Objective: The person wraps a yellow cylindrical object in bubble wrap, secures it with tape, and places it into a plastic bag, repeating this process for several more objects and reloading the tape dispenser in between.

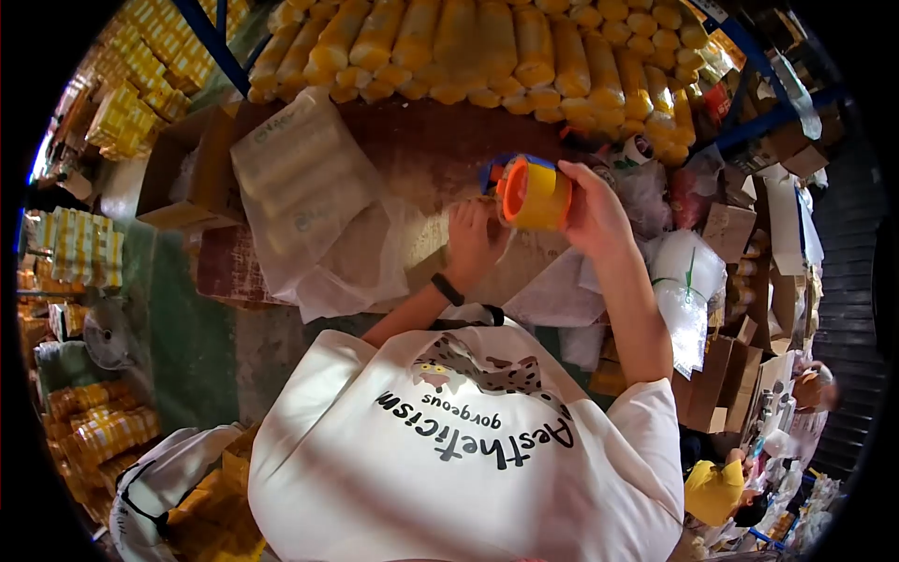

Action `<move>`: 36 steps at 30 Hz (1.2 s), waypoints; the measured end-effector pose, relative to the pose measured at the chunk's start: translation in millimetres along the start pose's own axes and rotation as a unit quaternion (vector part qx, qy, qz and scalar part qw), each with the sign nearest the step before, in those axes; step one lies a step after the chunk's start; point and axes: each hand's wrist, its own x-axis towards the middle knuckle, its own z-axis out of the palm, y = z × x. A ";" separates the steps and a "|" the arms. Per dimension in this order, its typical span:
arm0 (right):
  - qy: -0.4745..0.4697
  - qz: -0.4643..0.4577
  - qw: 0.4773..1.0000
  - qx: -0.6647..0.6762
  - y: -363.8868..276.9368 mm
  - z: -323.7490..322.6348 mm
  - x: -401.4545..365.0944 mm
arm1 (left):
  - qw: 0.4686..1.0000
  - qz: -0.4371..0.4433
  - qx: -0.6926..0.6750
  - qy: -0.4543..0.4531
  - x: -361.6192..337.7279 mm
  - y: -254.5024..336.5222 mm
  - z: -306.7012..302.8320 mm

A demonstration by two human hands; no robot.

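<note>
1. The right hand (596, 208) has its grip closed around a tape dispenser (538, 194), with the fingers and thumb wrapped on the right side of its yellow roll.
2. The tape dispenser is held up above the tabletop (421, 140), near the middle of the scene; its orange ring faces left, and a blue part shows on its far side.
3. The left hand (474, 242) is just left of and slightly nearer than the dispenser, with its fingers curled in – whether that grip is pinching anything, I cannot tell. A dark band (448, 289) circles the wrist.
4. To the left of that hand, a clear plastic bag (300, 159) with handwriting on it lies on the tabletop, long rolls showing through. An open cardboard box (192, 183) stands further left.
5. On the far side, yellow wrapped rolls (468, 42) are stacked in a wide heap.
6. To the right of the right forearm is a bundle of clear plastic (684, 281) with a green tie – beyond it, more cardboard boxes (729, 228).
7. Near right, another person (714, 494) in yellow is visible.
</note>
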 end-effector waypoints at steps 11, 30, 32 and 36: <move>0.076 -0.081 0.994 -0.024 45.9 -7.6 -78.0 | 0.992 -0.103 -0.055 0.051 -6.1 -11.1 11.0; 0.120 -0.144 0.979 -0.077 132.5 -22.7 -127.1 | 0.995 0.071 -0.064 -0.036 9.9 -18.0 -1.1; 0.125 -0.144 0.980 -0.063 133.6 -24.0 -127.6 | 0.991 0.099 -0.068 -0.065 9.6 -22.8 -1.2; 0.112 -0.137 0.981 -0.076 140.9 -30.2 -128.2 | 0.982 0.158 -0.064 -0.075 2.9 -38.4 5.0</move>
